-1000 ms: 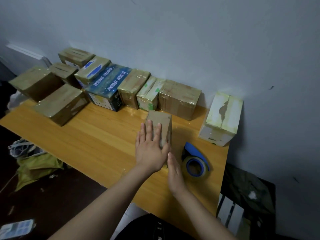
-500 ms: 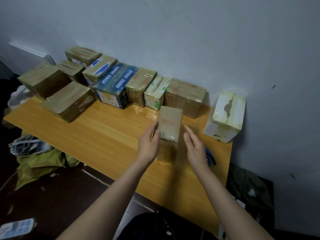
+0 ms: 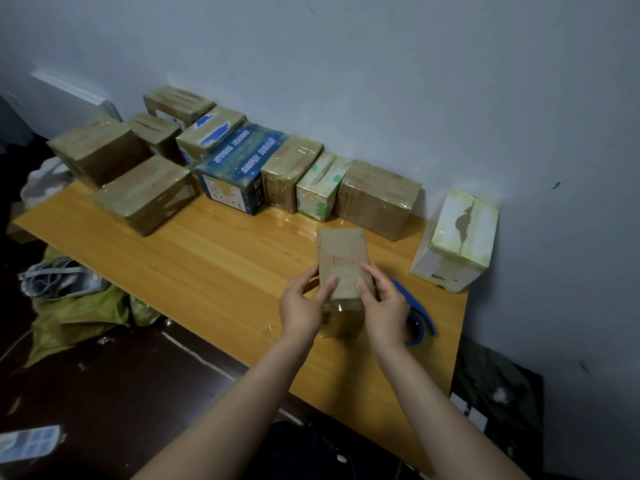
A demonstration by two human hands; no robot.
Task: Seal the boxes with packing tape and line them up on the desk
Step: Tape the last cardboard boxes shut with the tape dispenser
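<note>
Toward the right end of the worktop, between the back row and the front edge, in the head view: grips the small brown box with both hands. With the left hand, clamps the near left edge, thumb laid on the top face, fingers curled round the side. With the right hand, does the same on the near right edge. Cannot tell whether the base is touching the wood or just clear of it.

A second ago, pressed flat on the top face with the left palm and braced the side with the right hand. Half a second ago, hovered open on either flank. Now closed on it from both sides, with glossy film showing on the near face. Points, most likely, to smoothing finished and pick-up begun, not more taping.

Just right of the box, partly hidden behind the right wrist: blue tape dispenser, set down, untouched.

Along the back edge against the wall: sealed boxes side by side, among them the blue printed box. Further right, near the back right corner and apart from the row: white box. Leaves, as a likely slot for this one, the gap between that white box and the end of the row.
</note>
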